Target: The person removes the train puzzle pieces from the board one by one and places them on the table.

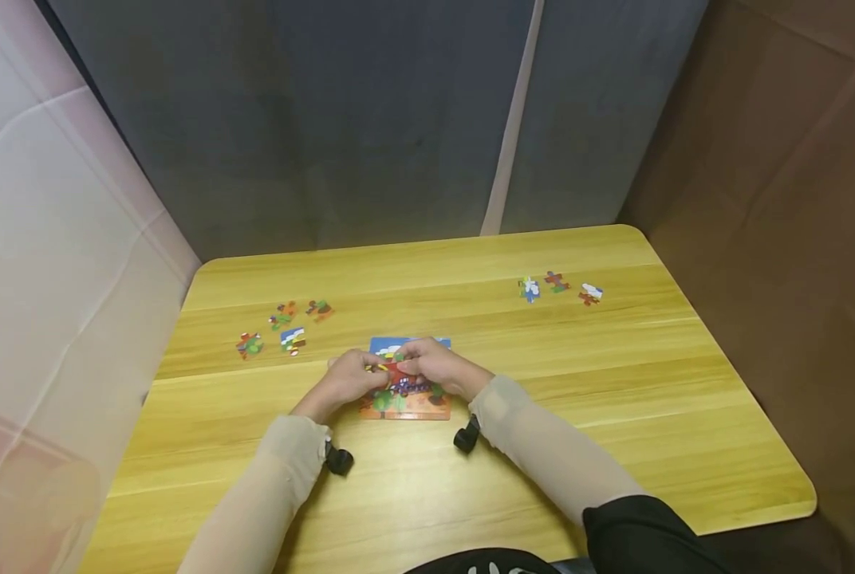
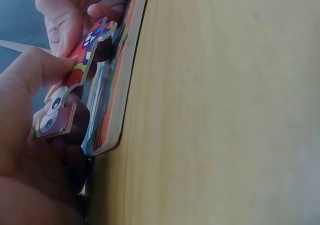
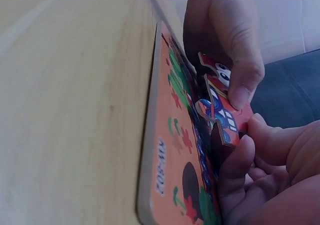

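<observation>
Low over the picture board (image 1: 416,410), both hands hold red jigsaw puzzle pieces (image 2: 56,105) with cartoon eyes and a purple-and-white pattern. My left hand (image 1: 354,376) pinches the eyed end, its thumb lying on the printed face. From the other side my right hand (image 1: 438,368) grips the far end between thumb and fingers. In the right wrist view the pieces (image 3: 225,107) are tilted above the board (image 3: 167,170), a rounded tab sticking out of their lower edge. Whether these are one piece or two fitted together, I cannot tell.
Several loose jigsaw pieces (image 1: 293,340) lie on the left of the wooden table (image 1: 578,414). At the back right lie three more pieces (image 1: 557,281). A grey curtain (image 1: 370,119) hangs behind the table, with a brown one (image 1: 779,159) at the right.
</observation>
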Tool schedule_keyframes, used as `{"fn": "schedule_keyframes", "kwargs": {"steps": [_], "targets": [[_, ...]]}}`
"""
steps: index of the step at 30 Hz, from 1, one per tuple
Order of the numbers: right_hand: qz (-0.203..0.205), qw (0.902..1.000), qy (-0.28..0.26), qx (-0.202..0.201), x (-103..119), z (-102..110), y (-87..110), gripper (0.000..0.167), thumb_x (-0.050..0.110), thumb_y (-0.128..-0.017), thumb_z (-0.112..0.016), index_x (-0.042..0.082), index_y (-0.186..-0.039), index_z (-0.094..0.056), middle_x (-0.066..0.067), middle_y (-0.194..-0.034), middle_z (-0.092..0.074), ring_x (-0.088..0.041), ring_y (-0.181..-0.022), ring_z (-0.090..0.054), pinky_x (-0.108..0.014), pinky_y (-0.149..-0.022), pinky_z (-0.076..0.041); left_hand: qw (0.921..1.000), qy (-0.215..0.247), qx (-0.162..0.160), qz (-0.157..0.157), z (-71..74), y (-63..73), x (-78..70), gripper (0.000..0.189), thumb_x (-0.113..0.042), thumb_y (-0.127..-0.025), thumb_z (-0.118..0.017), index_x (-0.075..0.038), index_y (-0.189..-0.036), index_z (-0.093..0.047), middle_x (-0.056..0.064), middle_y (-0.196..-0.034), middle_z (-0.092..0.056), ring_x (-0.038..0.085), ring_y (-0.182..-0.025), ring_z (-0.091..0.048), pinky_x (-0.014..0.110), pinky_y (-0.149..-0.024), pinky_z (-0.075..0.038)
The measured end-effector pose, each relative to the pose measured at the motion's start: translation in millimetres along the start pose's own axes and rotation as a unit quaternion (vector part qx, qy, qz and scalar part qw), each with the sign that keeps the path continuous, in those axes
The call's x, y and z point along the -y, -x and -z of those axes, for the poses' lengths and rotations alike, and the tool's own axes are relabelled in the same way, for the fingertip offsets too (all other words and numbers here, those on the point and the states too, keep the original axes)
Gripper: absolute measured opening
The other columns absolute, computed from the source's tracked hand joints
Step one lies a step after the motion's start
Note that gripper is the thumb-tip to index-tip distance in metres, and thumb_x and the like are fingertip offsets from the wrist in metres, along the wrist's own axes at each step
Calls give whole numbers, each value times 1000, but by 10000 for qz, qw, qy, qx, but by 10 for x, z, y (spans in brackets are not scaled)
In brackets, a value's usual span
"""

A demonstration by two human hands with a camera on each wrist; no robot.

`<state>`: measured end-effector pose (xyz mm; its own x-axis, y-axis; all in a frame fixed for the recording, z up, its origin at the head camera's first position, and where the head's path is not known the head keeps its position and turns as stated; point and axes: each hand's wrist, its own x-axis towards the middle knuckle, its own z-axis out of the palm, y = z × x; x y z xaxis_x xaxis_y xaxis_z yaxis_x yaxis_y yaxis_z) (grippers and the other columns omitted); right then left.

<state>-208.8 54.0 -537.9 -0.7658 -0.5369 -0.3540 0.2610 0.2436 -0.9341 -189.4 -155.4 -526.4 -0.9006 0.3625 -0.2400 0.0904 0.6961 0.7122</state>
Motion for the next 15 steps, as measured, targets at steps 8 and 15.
{"fn": "schedule_keyframes", "kwargs": {"steps": [8, 15], "targets": [[-60, 9999, -102, 74, 1, 16, 0, 17, 6, -103, -56, 0, -111, -70, -7, -89, -62, -13, -66, -53, -23, -59, -48, 10000, -50, 3, -79, 7, 15, -21, 20, -29, -92, -68, -16, -81, -77, -6, -68, -66, 18, -89, -61, 58, -100, -23], [-43, 9998, -211, 47, 9, 3, 18, 17, 6, -103, -56, 0, -110, -70, -7, -87, -61, -13, -63, -51, -23, -58, -46, 9999, -67, -44, -80, -2, 20, -22, 21, -30, -92, -68, -17, -79, -76, -4, -67, -66, 20, -85, -60, 55, -97, -24]]}}
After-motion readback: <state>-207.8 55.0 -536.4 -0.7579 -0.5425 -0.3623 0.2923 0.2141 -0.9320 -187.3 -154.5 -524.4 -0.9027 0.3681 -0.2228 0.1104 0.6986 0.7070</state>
